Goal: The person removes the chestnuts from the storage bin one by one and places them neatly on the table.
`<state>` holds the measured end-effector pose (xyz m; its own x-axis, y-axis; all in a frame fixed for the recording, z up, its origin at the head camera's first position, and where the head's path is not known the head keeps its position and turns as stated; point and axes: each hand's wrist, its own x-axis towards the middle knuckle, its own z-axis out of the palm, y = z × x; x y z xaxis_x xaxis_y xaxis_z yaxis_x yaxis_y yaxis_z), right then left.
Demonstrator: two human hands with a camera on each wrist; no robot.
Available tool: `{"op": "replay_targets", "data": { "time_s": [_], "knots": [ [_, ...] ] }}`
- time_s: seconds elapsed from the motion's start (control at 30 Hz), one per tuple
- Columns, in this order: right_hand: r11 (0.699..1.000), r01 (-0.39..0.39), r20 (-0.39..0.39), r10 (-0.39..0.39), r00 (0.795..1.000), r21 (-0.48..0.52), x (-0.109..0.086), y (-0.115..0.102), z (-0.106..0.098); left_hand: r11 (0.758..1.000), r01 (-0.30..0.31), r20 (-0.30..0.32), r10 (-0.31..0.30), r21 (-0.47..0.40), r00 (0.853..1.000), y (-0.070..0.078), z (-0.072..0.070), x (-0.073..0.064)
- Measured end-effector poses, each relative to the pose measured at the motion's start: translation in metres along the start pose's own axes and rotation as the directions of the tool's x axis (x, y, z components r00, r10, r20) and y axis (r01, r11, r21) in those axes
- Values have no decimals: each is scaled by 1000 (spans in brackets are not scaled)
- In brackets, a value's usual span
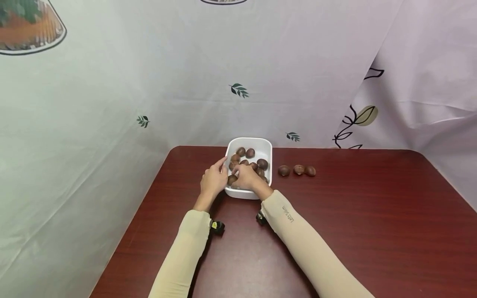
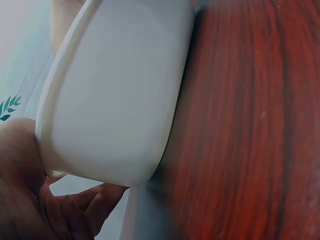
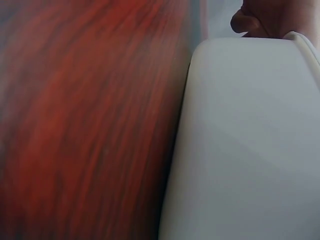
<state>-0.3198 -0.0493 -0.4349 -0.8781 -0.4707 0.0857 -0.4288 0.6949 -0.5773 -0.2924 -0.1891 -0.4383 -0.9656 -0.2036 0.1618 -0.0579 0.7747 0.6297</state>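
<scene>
A white plastic tub stands at the far side of the table, holding several round brown chestnuts. My left hand grips the tub's left side, and in the left wrist view its fingers show along the outer wall by the rim. Reaching over the near right edge, my right hand is down inside the tub. One chestnut sits between its thumb and forefinger at the tub's left wall. In the right wrist view the tub's wall hides the right hand's fingers.
Three more chestnuts lie in a row on the reddish-brown table, right of the tub. A pale printed cloth hangs close behind the table's back edge and along its left side.
</scene>
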Motion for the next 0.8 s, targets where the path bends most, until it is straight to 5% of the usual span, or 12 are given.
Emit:
{"op": "replay_targets", "data": {
  "time_s": [0.63, 0.8],
  "knots": [
    [998, 60, -8, -60, 998, -5, 3, 0, 1, 1000, 6, 14, -6, 16, 1000, 2, -2, 2],
    [996, 86, -75, -84, 994, 27, 1, 2, 1, 1000, 6, 16, -7, 21, 1000, 1, -2, 0]
  ]
}}
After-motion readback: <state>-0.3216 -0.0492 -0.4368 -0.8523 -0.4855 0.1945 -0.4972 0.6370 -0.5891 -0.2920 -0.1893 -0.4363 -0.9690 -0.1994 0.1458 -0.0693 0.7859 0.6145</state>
